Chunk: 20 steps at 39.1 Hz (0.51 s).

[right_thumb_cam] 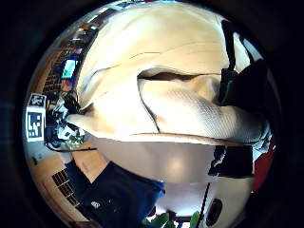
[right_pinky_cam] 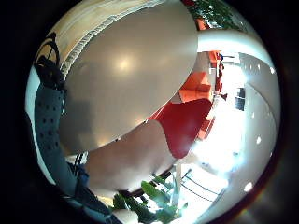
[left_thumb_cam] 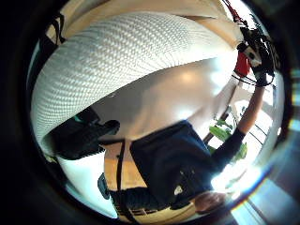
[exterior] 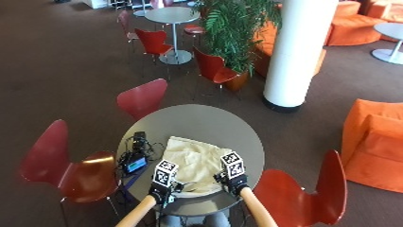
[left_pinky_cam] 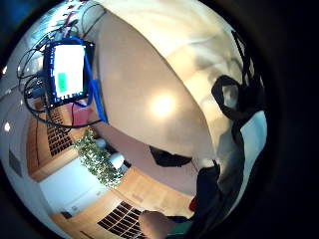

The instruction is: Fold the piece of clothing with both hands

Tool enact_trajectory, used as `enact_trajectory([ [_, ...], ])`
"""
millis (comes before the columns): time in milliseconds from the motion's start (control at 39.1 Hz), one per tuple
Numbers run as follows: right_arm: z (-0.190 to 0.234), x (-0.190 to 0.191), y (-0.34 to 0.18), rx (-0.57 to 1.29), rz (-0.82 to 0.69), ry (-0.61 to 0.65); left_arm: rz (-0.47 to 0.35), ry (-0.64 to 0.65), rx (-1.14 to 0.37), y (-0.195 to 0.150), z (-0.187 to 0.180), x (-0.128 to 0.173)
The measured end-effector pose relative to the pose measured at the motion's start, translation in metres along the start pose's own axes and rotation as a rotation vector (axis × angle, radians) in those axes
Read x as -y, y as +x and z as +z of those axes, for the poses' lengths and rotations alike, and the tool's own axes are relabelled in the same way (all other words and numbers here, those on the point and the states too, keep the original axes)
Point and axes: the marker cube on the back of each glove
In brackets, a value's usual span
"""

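Red chairs (exterior: pixel 142 98) ring a round grey bench (exterior: pixel 207 120) where the cream garment (exterior: pixel 193 164) lies toward the near edge. The left hand (exterior: pixel 162 190) and right hand (exterior: pixel 234 182) each pinch its near hem. Uneven lifting could skew the fold or drag cloth onto the electronics (exterior: pixel 133 156) beside it. No legible writing.

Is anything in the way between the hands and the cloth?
Nothing visible. Both hands, left hand and right hand, are already at the near edge of the cream garment on the round table.
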Motion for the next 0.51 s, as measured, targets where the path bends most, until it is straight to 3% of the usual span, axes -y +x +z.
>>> enact_trajectory([
  [128,0.023,0.005,0.001,0.062,-0.103,-0.054,0.106,-0.063,-0.055,0.008,-0.021,-0.039],
  [307,-0.005,-0.04,0.005,0.095,-0.171,-0.042,0.277,-0.196,-0.148,0.021,-0.062,-0.086],
  [409,-0.04,-0.056,0.012,0.114,-0.165,-0.037,0.285,-0.164,-0.158,0.015,-0.096,-0.094],
  [511,-0.069,-0.037,0.028,0.089,-0.082,-0.086,0.202,-0.118,-0.14,-0.002,-0.134,-0.072],
])
